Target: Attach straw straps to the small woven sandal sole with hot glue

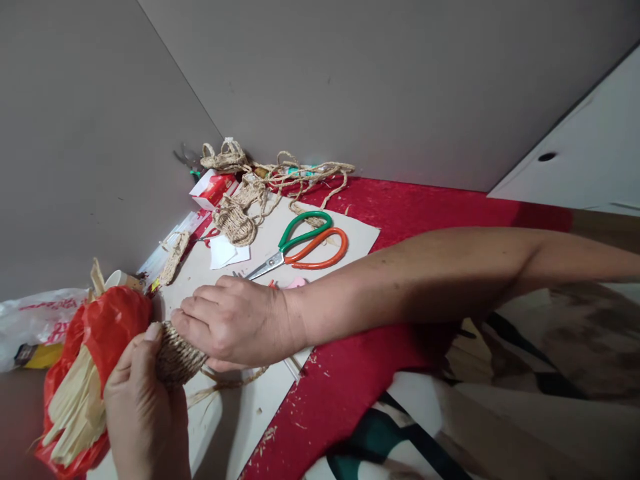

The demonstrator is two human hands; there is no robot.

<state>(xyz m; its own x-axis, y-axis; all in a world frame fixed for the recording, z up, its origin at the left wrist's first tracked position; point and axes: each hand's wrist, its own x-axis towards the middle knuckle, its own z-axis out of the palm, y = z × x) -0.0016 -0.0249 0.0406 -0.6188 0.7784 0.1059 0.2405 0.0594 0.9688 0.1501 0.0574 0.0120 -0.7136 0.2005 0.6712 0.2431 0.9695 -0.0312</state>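
A small woven straw piece (179,359), brown and tightly braided, is held between both hands. My left hand (145,397) grips its near left edge, thumb on top. My right hand (237,323) reaches in from the right with its fingers curled over the piece's right side; the fingertips are partly hidden. A loose strand of straw (235,383) trails below the right hand. Just beyond that hand lie scissors (310,243) with one green and one orange handle, their blade tips close to my knuckles.
A red plastic bag (117,320) with pale dried husks (77,407) stands at the left, beside a clear bag (35,320). Braided straw cord (237,217), a red-and-white box (214,190) and white paper pieces (227,253) lie toward the grey wall (350,87). Red cloth (415,207) covers the table.
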